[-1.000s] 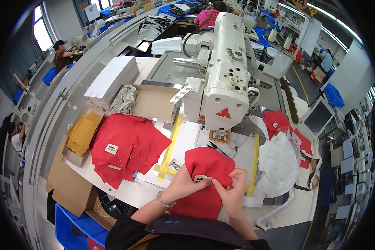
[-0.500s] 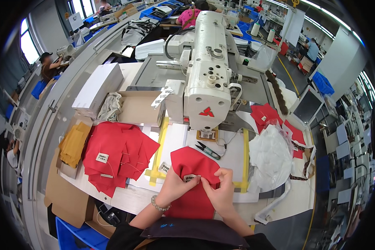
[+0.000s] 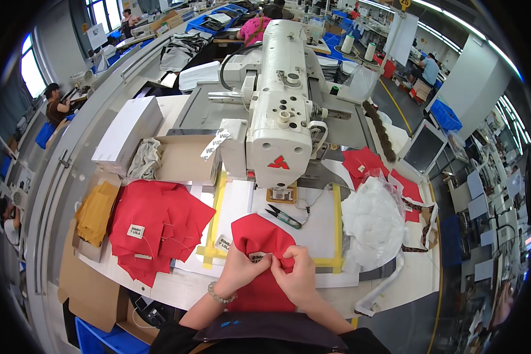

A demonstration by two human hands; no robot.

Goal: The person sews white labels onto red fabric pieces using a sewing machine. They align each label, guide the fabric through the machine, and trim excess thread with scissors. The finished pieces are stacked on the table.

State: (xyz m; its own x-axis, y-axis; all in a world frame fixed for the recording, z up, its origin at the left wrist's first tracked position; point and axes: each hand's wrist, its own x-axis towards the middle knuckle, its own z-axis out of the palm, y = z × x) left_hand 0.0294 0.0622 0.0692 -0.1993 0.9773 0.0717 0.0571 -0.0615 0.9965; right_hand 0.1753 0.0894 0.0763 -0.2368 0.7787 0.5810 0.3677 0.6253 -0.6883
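White sewing machine (image 3: 283,118), thread snips (image 3: 284,216), stacked red pieces (image 3: 156,227), white bag (image 3: 374,221), yellow fabric (image 3: 97,212)

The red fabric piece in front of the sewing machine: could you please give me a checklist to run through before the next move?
1. Red fabric piece held by both hands: ok; left hand and right hand pinch it.
2. White label under the fingers: ok.
3. Label squareness: cannot tell.
4. Space under the sewing machine head free: ok.
5. Thread snips off the fabric: ok, lying beside it.
6. Red stack apart: ok.
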